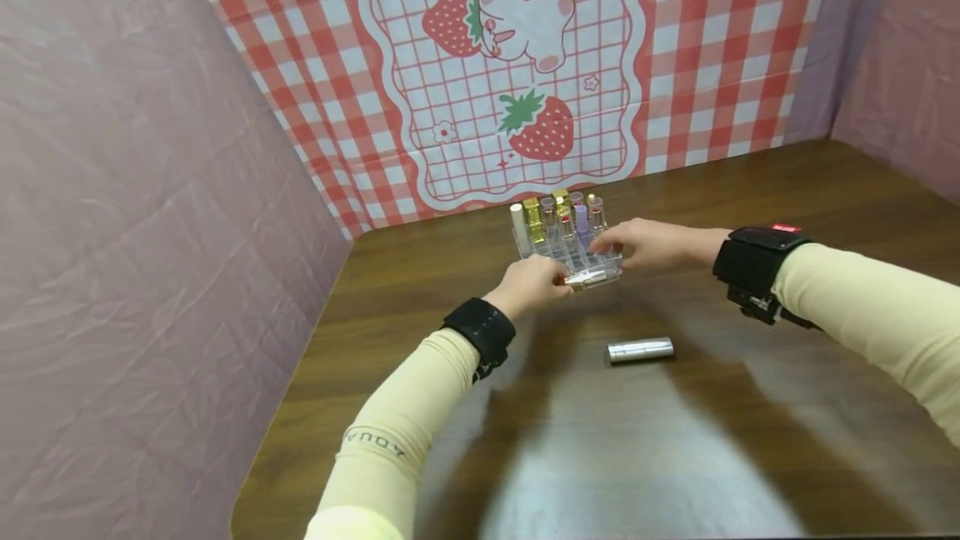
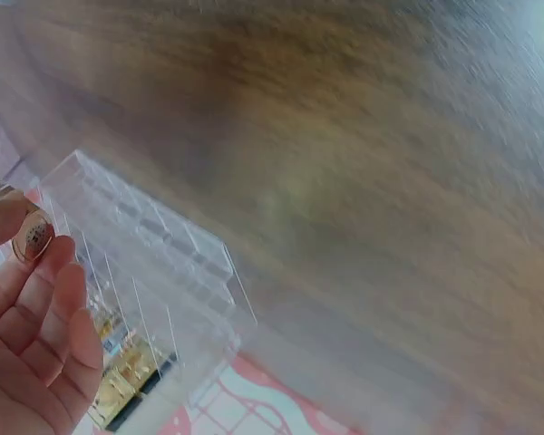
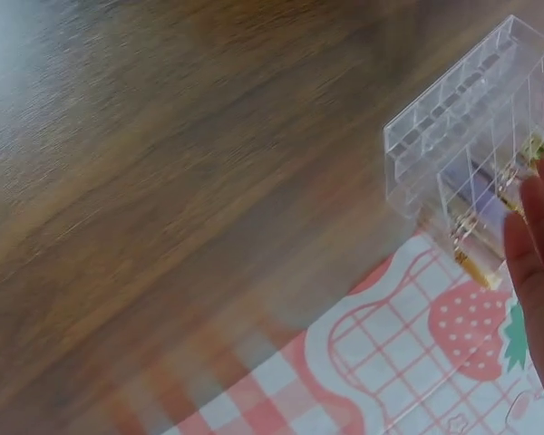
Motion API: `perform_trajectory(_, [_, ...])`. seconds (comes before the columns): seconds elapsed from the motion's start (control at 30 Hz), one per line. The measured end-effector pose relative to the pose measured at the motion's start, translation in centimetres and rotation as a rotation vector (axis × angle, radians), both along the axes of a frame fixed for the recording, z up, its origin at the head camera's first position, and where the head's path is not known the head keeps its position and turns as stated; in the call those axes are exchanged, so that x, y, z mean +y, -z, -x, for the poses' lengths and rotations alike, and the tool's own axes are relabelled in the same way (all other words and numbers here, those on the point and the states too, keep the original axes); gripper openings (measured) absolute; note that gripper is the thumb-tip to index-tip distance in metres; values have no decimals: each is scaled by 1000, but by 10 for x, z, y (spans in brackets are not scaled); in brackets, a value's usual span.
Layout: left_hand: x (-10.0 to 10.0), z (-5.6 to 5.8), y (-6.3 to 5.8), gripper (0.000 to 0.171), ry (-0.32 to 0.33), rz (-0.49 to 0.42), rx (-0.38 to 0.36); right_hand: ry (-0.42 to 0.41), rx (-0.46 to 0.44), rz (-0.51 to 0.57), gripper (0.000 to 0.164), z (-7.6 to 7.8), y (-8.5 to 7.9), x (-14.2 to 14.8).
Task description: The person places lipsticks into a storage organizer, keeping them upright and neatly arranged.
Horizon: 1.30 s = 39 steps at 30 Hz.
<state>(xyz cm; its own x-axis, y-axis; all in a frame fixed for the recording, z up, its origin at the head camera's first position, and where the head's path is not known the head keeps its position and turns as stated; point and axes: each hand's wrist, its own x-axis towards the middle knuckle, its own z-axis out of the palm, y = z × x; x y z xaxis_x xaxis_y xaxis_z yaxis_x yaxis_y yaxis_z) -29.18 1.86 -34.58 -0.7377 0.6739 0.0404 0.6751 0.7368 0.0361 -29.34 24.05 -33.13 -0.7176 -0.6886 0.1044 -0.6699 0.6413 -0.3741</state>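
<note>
In the head view a clear acrylic lipstick stand (image 1: 572,255) is near the back of the table, with several lipsticks in it. My left hand (image 1: 531,283) is at its front left corner. Between thumb and fingers it pinches a shiny rose-gold lipstick tube (image 2: 34,237), whose round end faces the left wrist camera. My right hand (image 1: 643,242) is at the stand's right side, its fingers extended beside the lipsticks in the right wrist view; its thumb is hidden there. A silver tube (image 1: 640,350) lies on its side on the table, nearer to me.
Among the lipsticks in the stand are a white tube (image 1: 519,223), a gold one (image 1: 533,219) and a lilac one (image 1: 582,219). A red-checked strawberry cloth (image 1: 675,65) hangs right behind the stand. Pink fabric (image 1: 150,190) borders the wooden table (image 1: 360,332) on the left.
</note>
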Motion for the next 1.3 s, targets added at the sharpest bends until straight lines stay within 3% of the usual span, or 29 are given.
perform_trajectory(0.07, [-4,3,-2,19,-13,-7,24,-22,-38,-26,42,2,-1,-5])
perform_trajectory(0.17, [-10,6,-4,17,-40,-30,43,-40,-24,-50,41,5,-1,-12])
perform_trajectory(0.37, [-21,11,-9,16,-74,-89,0,-40,-10,-31,29,13,-6,-25])
perform_trajectory(0.47, [-26,13,-12,18,-106,-97,-25,-52,61,-57,26,19,-15,-31])
perform_trajectory(0.57, [-33,17,-13,19,-155,-101,-21,-48,202,-109,26,27,-28,-36])
perform_trajectory(0.73, [-47,19,-7,15,-201,-87,-13,22,392,-145,21,40,-44,-50])
perform_trajectory(0.83, [-55,18,-1,14,-203,-86,-27,39,439,-165,20,47,-47,-60])
perform_trajectory(1.03, [-63,16,5,25,-199,-103,-41,-40,567,-257,15,58,-42,-75])
perform_trajectory(1.17, [-67,15,7,30,-193,-103,-44,-72,578,-292,12,62,-35,-80])
perform_trajectory(1.3, [-72,16,5,29,-204,-110,-27,-36,565,-273,11,66,-32,-83])
